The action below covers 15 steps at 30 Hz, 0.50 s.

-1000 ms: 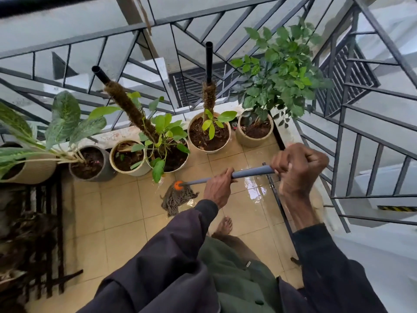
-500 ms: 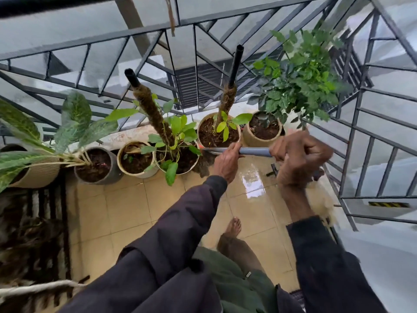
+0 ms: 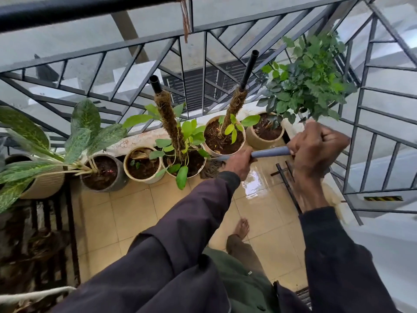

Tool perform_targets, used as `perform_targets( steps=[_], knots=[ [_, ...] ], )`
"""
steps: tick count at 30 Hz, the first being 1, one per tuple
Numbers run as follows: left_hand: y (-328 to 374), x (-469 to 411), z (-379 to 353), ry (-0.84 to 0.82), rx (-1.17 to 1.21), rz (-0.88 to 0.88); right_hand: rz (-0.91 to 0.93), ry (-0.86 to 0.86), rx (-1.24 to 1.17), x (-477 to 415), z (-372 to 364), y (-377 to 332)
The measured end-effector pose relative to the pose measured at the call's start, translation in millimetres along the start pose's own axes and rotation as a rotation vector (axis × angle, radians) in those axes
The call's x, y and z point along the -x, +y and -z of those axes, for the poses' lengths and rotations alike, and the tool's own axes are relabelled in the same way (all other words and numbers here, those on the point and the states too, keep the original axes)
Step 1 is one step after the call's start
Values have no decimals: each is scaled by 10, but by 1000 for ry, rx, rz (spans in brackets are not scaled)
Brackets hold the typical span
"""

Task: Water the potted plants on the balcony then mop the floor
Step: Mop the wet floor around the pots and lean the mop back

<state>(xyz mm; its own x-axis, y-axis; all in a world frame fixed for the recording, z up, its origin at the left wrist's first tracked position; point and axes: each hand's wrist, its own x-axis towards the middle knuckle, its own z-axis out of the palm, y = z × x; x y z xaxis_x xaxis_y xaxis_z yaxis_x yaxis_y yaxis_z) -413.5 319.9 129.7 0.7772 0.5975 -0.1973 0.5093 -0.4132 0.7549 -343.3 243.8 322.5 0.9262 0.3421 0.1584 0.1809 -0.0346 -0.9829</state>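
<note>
I am finding no readable writing, and I am counting six potted plants (image 3: 144,164) lining the railing (image 3: 203,64). My left hand (image 3: 237,162) and right hand (image 3: 316,143) are both gripping the mop handle (image 3: 269,152), which is lying nearly level, pointing toward nine o'clock. Its mop head (image 3: 211,169) is resting on the wet floor (image 3: 255,188) against the pots, at twelve o'clock from my bare foot (image 3: 242,227).

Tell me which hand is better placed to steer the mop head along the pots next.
Left. The left hand grips the mop handle nearest the mop head by the pots; the right hand holds the far end.
</note>
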Motion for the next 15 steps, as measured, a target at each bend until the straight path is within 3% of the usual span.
perform_targets(
  steps=[7, 15],
  knots=[
    [74, 438, -148, -88, -162, -39, -104, 67, -88, 44, 258, 9],
    [-617, 1337, -371, -74, -184, 44, -281, -42, -159, 793, 438, 405]
  ],
)
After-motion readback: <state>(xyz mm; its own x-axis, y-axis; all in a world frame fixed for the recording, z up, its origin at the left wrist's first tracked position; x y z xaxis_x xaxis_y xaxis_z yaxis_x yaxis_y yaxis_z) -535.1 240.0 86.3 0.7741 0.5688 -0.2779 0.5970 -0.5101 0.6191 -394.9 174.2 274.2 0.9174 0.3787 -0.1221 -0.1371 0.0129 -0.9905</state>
